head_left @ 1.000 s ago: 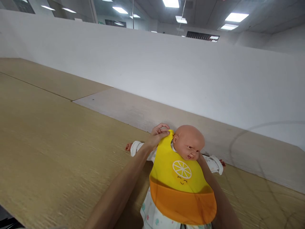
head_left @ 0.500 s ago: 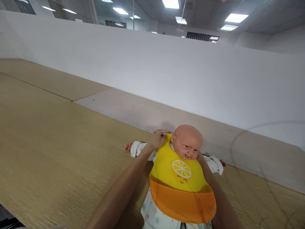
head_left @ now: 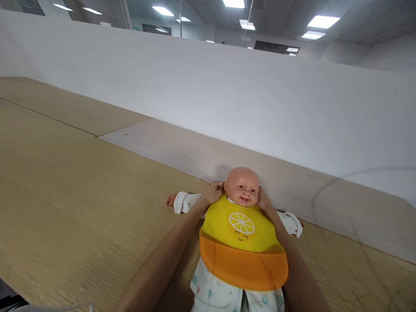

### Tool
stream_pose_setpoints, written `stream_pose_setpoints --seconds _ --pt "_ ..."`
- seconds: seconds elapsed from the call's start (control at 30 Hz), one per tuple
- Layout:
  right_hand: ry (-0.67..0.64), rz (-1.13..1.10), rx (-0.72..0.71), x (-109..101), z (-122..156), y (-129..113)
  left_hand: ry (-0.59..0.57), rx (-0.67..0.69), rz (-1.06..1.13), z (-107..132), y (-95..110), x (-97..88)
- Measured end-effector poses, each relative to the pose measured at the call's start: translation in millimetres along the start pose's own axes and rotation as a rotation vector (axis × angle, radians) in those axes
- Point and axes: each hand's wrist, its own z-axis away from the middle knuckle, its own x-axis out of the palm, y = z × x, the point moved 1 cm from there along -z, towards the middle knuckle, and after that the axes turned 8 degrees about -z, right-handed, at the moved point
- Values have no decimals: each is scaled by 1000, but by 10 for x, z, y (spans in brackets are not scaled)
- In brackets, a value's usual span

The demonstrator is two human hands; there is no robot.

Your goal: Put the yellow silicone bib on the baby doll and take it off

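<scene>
A baby doll (head_left: 242, 187) in a white patterned suit lies on its back on the wooden table (head_left: 81, 195), face up. A yellow bib (head_left: 240, 229) with an orange pocket and a lemon print covers its chest. My left hand (head_left: 212, 193) is at the doll's neck on the left, fingers closed on the bib's strap end. My right hand (head_left: 264, 201) reaches behind the neck on the other side; its fingers are mostly hidden by the head.
A white partition wall (head_left: 227, 95) runs along the far edge of the table. A paler board (head_left: 169, 147) lies between the wood surface and the wall. The table's near edge shows at the bottom left.
The doll's head has turned from facing right to facing up. My left hand dropped with the strap to the neck, and my right hand came up behind the neck.
</scene>
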Motion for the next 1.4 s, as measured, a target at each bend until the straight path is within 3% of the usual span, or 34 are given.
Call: stream_pose_setpoints --seconds 0.1,0.27,0.6,0.7,0.9,1.07,1.23,1.4 --pt "-72 90 16 -54 -55 -81 -4 -40 5 0 -30 7" --pt "-211 55 65 -123 -21 -215 -19 -71 4 15 3 -4" --pt "-256 0 65 -114 35 -193 -43 -86 -8 12 -36 -17" --pt "-247 -38 109 -89 16 -104 -33 -88 -34 12 -24 -25" --pt "-143 -83 39 10 -33 -44 -6 -109 -91 -24 -14 -41" --pt "-81 -62 125 84 -41 -10 -2 -153 -157 -40 -1 -88" --pt "-52 -40 151 42 -31 52 22 -168 -161 -54 -33 -116" --pt "18 -203 255 -75 158 -23 40 -171 -103 20 -31 -144"
